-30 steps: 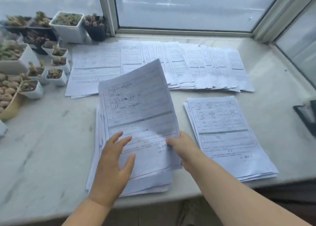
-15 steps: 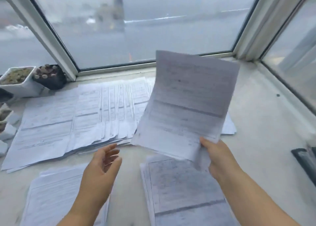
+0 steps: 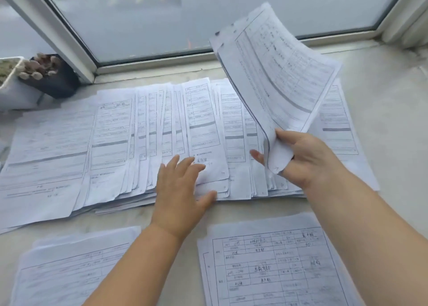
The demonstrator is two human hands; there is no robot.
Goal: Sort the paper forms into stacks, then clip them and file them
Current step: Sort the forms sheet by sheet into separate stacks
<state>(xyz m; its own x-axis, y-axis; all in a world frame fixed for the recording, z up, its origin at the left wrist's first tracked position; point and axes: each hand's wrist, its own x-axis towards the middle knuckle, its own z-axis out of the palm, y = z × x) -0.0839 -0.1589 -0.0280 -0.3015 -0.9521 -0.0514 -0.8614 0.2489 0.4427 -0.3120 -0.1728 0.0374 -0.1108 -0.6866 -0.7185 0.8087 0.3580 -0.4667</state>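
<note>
Now sorting forms on a window ledge, seen from the head camera.
Right hand (image 3: pixel 305 159) pinches a few lifted forms (image 3: pixel 275 69) by their near corner, raised over the right of the fanned row of forms (image 3: pixel 115 143). Left hand (image 3: pixel 180 185), fingers spread wide, rests flat on that row's near edge. Two stacks lie nearer: left stack (image 3: pixel 69 266), right stack (image 3: pixel 266 259). Far left sits a black plant pot (image 3: pixel 53 78).

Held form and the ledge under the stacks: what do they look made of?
Held form: thin matte printed paper; it curls and bends from the right hand. Ledge: probably pale polished stone, faintly veined, smooth; could be laminate.
</note>
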